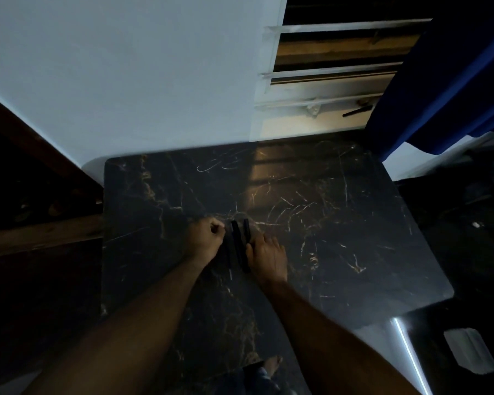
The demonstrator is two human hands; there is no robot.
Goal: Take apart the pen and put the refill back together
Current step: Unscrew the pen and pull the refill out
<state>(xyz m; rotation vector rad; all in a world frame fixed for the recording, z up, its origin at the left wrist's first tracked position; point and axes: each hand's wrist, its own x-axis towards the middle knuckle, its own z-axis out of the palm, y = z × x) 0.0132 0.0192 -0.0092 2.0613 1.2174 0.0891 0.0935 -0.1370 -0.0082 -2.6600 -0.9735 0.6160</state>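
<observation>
Head view, dim light. Two bare forearms reach from the near edge onto a dark marble table with pale veins. The pen parts are black on black and hard to separate: a longer pen barrel lies on the table running near to far between the hands, and a shorter black piece, possibly the cap, lies just right of its far end. A thin pale rod, perhaps the refill, shows faintly just near-left of the barrel; its identity cannot be confirmed.

The left hand is curled into a loose fist at the left side of the barrel's far end, fingers together; whether they pinch anything cannot be told. The right hand rests palm down just right of the barrel, its thumb against the barrel's side and its fingers together, reaching toward the shorter piece; a firm hold cannot be confirmed.

The table's far edge meets a white wall; its right half and far left part lie open. A louvred window and one blue curtain stand far right. A foot shows below the near edge, partly hidden. One grey object on the floor, near right, is unclear.
</observation>
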